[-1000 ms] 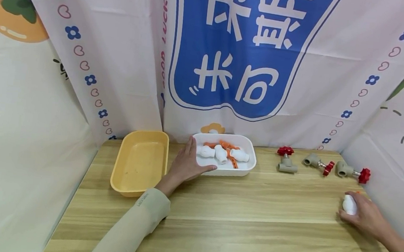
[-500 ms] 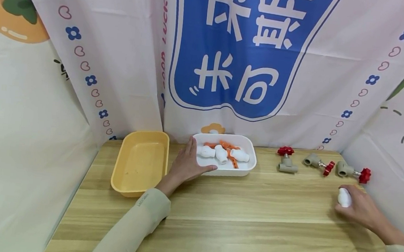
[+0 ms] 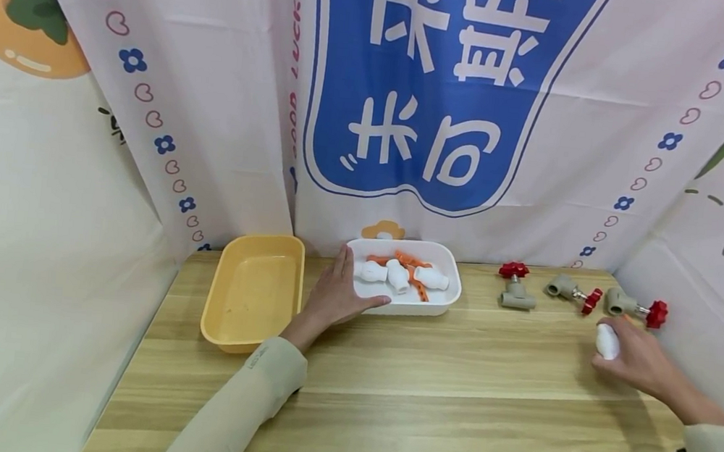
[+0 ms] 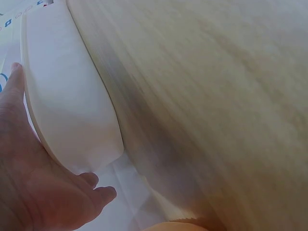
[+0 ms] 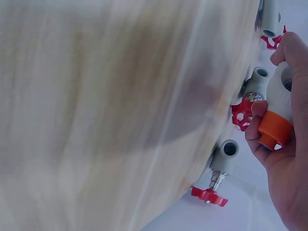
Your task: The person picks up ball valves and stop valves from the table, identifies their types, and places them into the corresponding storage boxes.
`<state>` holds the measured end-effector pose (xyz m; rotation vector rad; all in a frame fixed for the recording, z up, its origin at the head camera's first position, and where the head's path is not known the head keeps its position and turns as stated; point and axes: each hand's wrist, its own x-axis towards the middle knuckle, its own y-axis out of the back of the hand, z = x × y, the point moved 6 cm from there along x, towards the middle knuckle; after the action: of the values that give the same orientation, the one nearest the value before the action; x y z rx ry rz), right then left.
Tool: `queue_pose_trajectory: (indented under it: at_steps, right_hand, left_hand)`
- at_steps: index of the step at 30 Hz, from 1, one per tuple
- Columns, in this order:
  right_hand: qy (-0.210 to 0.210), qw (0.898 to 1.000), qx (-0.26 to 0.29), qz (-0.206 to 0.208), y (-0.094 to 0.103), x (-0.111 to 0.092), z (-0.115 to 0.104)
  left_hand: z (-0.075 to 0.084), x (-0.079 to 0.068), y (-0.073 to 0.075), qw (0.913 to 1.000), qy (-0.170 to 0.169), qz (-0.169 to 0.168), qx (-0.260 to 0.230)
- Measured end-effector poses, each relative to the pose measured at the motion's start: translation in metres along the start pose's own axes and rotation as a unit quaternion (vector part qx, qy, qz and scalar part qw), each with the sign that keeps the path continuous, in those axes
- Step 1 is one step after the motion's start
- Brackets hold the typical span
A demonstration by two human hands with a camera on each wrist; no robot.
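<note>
My right hand (image 3: 636, 358) grips a white plastic ball valve (image 3: 607, 341) just above the right side of the table. In the right wrist view its orange handle (image 5: 275, 127) shows beside my fingers, and part of the white body is hidden by the hand. My left hand (image 3: 339, 289) rests against the left end of a white tray (image 3: 422, 309), thumb along the front, fingers spread along the side. Inside that tray lie several white ball valves (image 3: 398, 276) with orange handles (image 3: 419, 287). The left wrist view shows the tray wall (image 4: 72, 91) beside the palm.
A yellow tray (image 3: 254, 292) stands to the left of the white one. Along the back right lie three grey pipe valves with red handwheels: one left (image 3: 516, 296), one middle (image 3: 564, 286), one right (image 3: 620, 302). Fabric walls (image 3: 241, 192) border the wooden table (image 3: 449, 409).
My right hand has moved left and slightly toward the back with the ball valve, nearer the grey pipe valves. My left hand has stayed on the white tray.
</note>
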<state>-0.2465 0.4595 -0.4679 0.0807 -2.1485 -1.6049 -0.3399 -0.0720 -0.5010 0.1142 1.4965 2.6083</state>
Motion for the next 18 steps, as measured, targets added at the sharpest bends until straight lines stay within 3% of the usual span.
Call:
queue_pose_trajectory:
  at_steps: [13,18]
  right_hand:
    - [-0.021,0.998,-0.022,-0.060,0.002,0.027,-0.025]
    - [-0.009,0.998,-0.017,-0.067,0.002,0.037,-0.035]
  left_hand:
    - [0.001,-0.002,0.002,1.0000,-0.004,-0.003,0.002]
    - [0.002,-0.002,0.004,1.0000,-0.009,0.000,0.002]
